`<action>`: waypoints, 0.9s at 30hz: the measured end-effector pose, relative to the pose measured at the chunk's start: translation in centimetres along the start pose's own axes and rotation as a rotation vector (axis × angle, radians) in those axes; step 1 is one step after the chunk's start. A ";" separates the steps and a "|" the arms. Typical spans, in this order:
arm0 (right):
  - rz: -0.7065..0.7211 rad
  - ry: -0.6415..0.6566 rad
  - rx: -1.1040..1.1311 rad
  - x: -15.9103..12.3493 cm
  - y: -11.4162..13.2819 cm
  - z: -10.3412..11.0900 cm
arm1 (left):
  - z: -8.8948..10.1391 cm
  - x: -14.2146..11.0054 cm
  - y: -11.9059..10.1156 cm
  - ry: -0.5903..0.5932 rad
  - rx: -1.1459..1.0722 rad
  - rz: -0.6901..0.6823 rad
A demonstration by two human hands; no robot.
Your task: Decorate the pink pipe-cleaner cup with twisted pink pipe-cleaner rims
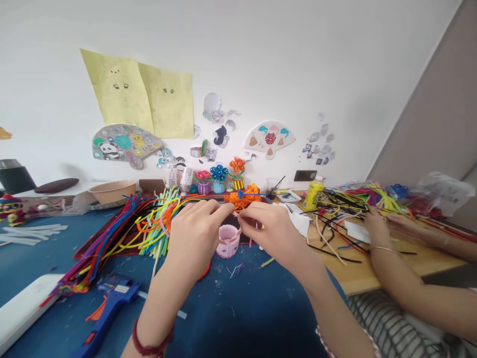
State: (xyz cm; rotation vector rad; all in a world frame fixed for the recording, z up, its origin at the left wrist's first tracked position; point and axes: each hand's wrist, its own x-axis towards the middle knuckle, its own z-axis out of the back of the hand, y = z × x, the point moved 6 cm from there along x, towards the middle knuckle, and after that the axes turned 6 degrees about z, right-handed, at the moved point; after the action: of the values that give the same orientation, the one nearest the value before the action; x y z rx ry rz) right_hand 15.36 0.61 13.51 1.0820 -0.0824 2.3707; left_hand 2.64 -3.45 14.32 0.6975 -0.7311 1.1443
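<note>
Above a small pink ribbed pot, my left hand and my right hand come together with fingers pinched. Between them is a thin pale pink pipe cleaner, which bends down across the pot's mouth. My own fingers hide part of it. The pot stands upright on the blue tabletop. Just behind my fingertips sits an orange pipe-cleaner piece. Purple and white scraps lie in front of the pot.
A blue glue gun and bundled pipe cleaners lie left. Small potted pipe-cleaner flowers line the wall. To the right stand a yellow bottle and a wooden table, where another person's hands handle loose pipe cleaners.
</note>
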 end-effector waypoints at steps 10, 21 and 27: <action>-0.023 0.054 0.028 -0.1 -0.3 -1.0 | 0.0 0.0 -0.6 -0.035 0.115 -0.073; -0.053 0.066 0.026 0.1 -0.2 -1.2 | 0.0 0.0 -0.7 -0.053 0.115 -0.086; -0.083 0.108 0.033 -0.2 -0.5 -1.5 | -0.3 0.0 -1.1 0.008 0.113 -0.104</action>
State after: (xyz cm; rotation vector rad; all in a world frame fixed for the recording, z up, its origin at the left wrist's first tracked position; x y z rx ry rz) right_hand 14.68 1.38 12.31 0.9515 0.0398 2.3583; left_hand 3.70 -3.52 14.03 0.8166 -0.6197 1.0988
